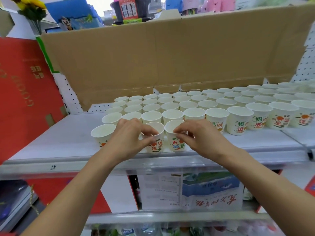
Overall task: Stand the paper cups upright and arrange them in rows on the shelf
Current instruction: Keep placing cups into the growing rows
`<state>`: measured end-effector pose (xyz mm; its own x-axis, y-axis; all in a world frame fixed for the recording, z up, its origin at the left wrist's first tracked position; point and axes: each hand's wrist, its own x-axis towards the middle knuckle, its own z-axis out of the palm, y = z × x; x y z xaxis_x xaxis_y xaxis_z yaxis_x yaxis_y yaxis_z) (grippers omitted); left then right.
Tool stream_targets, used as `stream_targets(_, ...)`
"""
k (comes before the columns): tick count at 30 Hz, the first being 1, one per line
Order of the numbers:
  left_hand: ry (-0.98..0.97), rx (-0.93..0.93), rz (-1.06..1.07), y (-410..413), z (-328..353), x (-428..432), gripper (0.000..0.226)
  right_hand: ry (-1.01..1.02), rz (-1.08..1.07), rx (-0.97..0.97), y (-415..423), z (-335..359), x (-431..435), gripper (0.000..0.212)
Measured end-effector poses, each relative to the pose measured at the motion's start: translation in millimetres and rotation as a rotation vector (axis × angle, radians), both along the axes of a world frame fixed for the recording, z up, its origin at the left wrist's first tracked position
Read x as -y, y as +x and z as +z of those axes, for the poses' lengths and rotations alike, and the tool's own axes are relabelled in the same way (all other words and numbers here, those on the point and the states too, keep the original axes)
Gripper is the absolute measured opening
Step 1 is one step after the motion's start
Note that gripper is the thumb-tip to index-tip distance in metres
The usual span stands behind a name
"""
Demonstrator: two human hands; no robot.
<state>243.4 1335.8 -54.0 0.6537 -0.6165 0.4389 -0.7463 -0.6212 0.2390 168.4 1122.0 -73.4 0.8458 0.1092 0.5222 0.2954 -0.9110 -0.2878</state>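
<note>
Currently one white paper cup with colourful print stands upright, pinched between thumb and fingers of the left hand; its twin cup, touching it, is pinched at the rim by the right hand. Beyond the fingertips, rows of upright cups fill the white metal shelf.

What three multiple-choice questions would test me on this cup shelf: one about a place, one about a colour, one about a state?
1. Where is the cardboard sheet relative to the rows of cups? A under; B behind; C on top.
2. What colour is the big box at the left? A red; B blue; C black.
3. How do the left-hand cup and right-hand cup stand? A upside down; B on their sides; C upright.
Answers: B, it rises behind the back row. A, its face is red. C, the left hand and right hand pinch rims that face up.
</note>
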Motion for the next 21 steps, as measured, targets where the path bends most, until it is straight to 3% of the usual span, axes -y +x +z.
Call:
stream_targets(7, 0.011, 0.113, 0.009, -24, 6, 16, 0.04, -0.052, -0.05, 0.074, -23, -1, 8, 0.034)
stream_targets(11, -0.011, 0.111, -0.114, -60, 9, 58, 0.054, -0.054, -0.127, 0.181, -58, -9, 44, 0.036)
stream_targets(15, -0.102, -0.053, -0.318, -92, 7, 140, 0.059, 0.029, -0.249, 0.254, -103, -21, 117, 0.041)
stream_targets(18, -0.174, -0.211, -0.489, -109, 14, 231, 0.066, 0.116, -0.376, 0.19, -130, -17, 191, 0.056)
stream_targets(21, -0.176, -0.235, -0.57, -125, 22, 333, 0.069, 0.143, -0.501, 0.089, -153, -5, 272, 0.076)
